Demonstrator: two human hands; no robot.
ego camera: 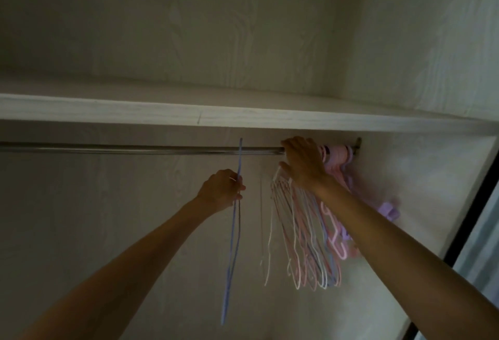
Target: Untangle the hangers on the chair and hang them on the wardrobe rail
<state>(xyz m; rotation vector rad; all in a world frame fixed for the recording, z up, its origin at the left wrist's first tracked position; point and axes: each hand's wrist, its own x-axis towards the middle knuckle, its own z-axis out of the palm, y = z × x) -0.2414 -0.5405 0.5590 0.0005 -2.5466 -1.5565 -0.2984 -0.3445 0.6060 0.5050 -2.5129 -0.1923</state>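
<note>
A metal wardrobe rail (135, 148) runs left to right under a shelf. My left hand (221, 189) grips the neck of a thin blue hanger (233, 231), whose hook reaches up in front of the rail. My right hand (302, 164) lies with spread fingers against a bunch of several hangers (305, 237), white, pink and blue, that hang at the rail's right end. Its fingers reach to the rail. Thicker pink and purple hangers (337, 156) sit behind that hand, close to the rail bracket (358, 145).
A white wood-grain shelf (243, 115) lies just above the rail. The wardrobe's right wall (432, 177) is close behind the hung bunch, with a dark door frame (469, 221) beyond it. The rail's long left stretch carries no hangers.
</note>
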